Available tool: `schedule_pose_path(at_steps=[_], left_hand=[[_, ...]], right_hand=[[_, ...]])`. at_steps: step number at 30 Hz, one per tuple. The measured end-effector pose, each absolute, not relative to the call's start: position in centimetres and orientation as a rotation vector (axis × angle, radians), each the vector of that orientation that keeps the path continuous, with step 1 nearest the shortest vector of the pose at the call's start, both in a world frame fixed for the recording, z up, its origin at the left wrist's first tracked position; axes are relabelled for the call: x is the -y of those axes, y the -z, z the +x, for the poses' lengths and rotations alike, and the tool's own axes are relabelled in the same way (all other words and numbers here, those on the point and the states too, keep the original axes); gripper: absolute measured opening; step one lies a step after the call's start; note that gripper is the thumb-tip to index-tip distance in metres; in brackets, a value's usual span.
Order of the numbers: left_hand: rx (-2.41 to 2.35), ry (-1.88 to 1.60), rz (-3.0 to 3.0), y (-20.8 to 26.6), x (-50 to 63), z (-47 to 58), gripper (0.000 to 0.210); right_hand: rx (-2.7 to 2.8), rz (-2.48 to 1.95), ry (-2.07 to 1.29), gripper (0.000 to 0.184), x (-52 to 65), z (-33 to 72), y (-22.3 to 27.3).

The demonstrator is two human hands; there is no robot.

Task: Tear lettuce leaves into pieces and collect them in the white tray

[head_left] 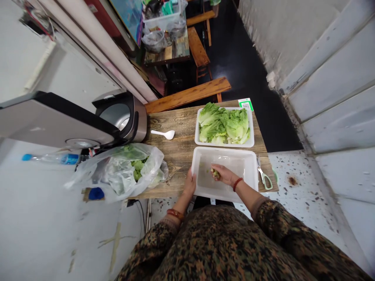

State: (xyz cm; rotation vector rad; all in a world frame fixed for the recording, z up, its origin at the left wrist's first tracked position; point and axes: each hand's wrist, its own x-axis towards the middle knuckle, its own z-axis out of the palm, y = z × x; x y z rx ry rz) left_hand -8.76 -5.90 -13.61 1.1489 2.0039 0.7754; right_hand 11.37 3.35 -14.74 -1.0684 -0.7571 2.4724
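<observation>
A white plastic tray (249, 156) lies on the wooden table in front of me, with water or a wet sheen and a few green bits in it. My left hand (190, 183) grips this tray's left rim. Over the tray's inside, my right hand (223, 174) is closed around small lettuce scraps (216, 174), pale and green; their exact shape is mostly hidden by the fingers. Just beyond, a second white tray (197, 137) holds lettuce leaves (224, 123). Scissors (265, 177) with green-and-white handles lie right of the near tray.
On the left of the table (178, 156) are a clear plastic bag (117, 171) with greens, a white rice paddle (164, 134) and an open-lidded rice cooker (137, 117). A QR-code card (245, 104) sits at the far right corner. Wooden benches (190, 93) stand beyond.
</observation>
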Motion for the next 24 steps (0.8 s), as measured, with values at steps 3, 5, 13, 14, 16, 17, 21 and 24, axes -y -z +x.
schedule_pose_path(at_steps=[3,5,13,14,16,17,21,24], left_hand=[[-1.979,-0.782,1.161,13.7,6.0,-8.8,0.054],[-1.978,-0.77,1.15,13.8,6.0,-8.9,0.053],[-1.972,-0.815,1.115,13.9,6.0,-9.1,0.05],[-1.978,-0.811,1.108,13.9,6.1,-9.1,0.05],[-1.983,-0.798,1.104,13.9,6.1,-9.1,0.05],[-1.98,-0.795,1.109,13.8,6.1,-9.1,0.05],[-1.979,-0.789,1.111,13.8,6.0,-9.1,0.05],[-1.978,-0.783,1.109,13.7,5.9,-9.1,0.05]], right_hand=[[1.352,-1.33,-2.154,0.022,-4.9,9.6,14.8],[1.692,-1.445,-1.892,0.015,-5.9,8.2,14.9],[2.168,-1.449,-1.525,0.023,-6.6,3.5,14.5],[2.201,-1.437,-1.518,0.027,-6.4,3.1,14.5],[2.242,-1.406,-1.516,0.028,-6.1,2.7,14.4],[2.25,-1.388,-1.522,0.027,-6.0,2.6,14.4],[2.194,-1.311,-1.605,0.017,-5.7,3.7,14.6],[2.1,-1.275,-1.726,0.019,-5.5,6.6,15.0]])
